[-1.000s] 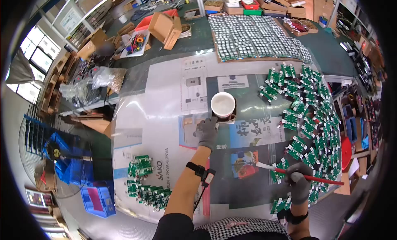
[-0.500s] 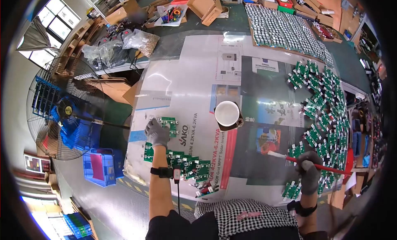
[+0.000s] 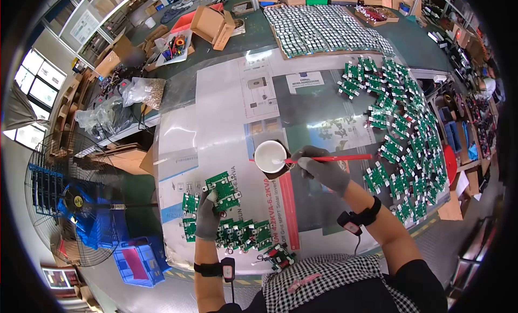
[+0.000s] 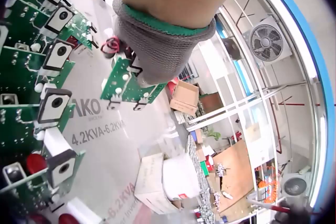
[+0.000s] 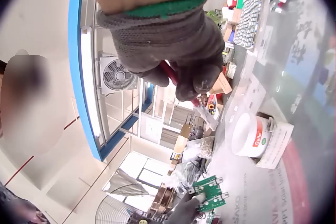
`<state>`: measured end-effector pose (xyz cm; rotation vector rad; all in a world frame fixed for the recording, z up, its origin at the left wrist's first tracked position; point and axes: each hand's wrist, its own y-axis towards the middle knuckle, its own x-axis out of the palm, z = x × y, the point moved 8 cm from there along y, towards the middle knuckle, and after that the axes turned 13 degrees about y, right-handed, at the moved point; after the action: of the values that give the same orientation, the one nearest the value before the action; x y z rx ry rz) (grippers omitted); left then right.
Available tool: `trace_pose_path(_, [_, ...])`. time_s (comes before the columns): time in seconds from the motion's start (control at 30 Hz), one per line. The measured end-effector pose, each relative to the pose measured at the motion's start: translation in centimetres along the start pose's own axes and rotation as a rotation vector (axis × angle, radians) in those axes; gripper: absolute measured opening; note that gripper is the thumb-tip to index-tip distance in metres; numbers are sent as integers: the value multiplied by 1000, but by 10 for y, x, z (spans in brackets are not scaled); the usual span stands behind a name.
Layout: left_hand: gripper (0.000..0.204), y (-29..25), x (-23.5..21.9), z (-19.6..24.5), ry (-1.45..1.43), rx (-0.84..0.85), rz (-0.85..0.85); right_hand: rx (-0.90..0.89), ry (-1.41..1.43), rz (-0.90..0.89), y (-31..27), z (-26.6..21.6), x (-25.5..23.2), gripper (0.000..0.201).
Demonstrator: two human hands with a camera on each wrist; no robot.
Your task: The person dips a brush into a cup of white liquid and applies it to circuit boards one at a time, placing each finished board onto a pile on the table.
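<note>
My gloved left hand [image 3: 208, 218] pinches a green circuit board [image 3: 223, 188] by its edge, raised above the left front of the table. In the left wrist view the glove [image 4: 157, 56] hides part of that board. My gloved right hand [image 3: 326, 172] grips a red-handled brush [image 3: 348, 157], its pale bristles over the mouth of a white tub [image 3: 261, 164]. The tub sits in a small cardboard box [image 5: 278, 148], its red label visible in the right wrist view.
More green boards [image 3: 245, 235] stand in a row near the front left edge. Many others [image 3: 402, 173] cover the table's right side. White-topped parts [image 3: 324, 30] fill a sheet at the back. A floor fan [image 3: 78, 200] and a blue crate [image 3: 140, 264] stand left of the table.
My left hand has gone from beside the tub to the left boards and taken one up. The brush in my right hand has moved left from the right-hand boards to the tub.
</note>
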<state>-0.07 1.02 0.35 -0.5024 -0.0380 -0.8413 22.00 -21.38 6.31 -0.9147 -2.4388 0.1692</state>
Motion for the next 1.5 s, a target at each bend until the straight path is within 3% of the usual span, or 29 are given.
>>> trace_pose_path(0.03, [24,1,-4,-19,-140,-136,-92,18,-62,25,11,6,3,13])
trace_pose_path(0.07, [31,4,-14,-36,-229,-167,-28,37,-122,53,22,12,6,13])
trace_pose_path(0.1, [33,2,-9,-35,-225,-145,-27,57,-182,81,33,19,7,13])
trace_pose_path(0.2, [44,-7,11,-22,-211,-58,-58,-223,-348,129,61,30,11,14])
trace_pose_path(0.3, [49,-3,9,-28,1,15,-224,-114,-412,165,69,34,16,13])
trace_pose_path(0.4, [53,-11,15,-24,16,26,-106,-184,-425,178,89,60,12,13])
trace_pose_path(0.5, [53,-18,8,-23,137,30,-62,176,139,159,77,77,1,15])
trace_pose_path(0.6, [55,-27,16,-18,246,40,-75,52,266,98,49,51,-4,19])
trace_pose_path(0.7, [50,-34,35,-12,240,106,-181,37,409,8,-1,8,-3,22])
trace_pose_path(0.8, [54,-53,74,10,379,57,-365,87,492,-74,-56,-32,3,23])
trace_pose_path(0.87, [56,-64,91,6,451,-19,-436,76,418,-129,-82,-39,-9,23])
trace_pose_path(0.97, [57,-79,133,6,576,-163,-769,98,244,-95,-110,-52,-12,20])
trace_pose_path(1.03, [55,-87,156,13,686,-130,-905,120,130,-73,-125,-57,-13,19])
trace_pose_path(1.1, [54,-94,175,18,732,-56,-1040,71,65,-177,-134,-59,-17,18])
trace_pose_path(1.13, [52,-96,180,20,783,13,-1060,46,32,-231,-139,-60,-16,18])
trace_pose_path(1.33, [52,-102,191,16,752,-113,-1136,-88,-268,-397,-163,-80,18,16])
trace_pose_path(1.5, [49,-107,195,15,838,-136,-1182,-178,-396,-434,-163,-81,27,13])
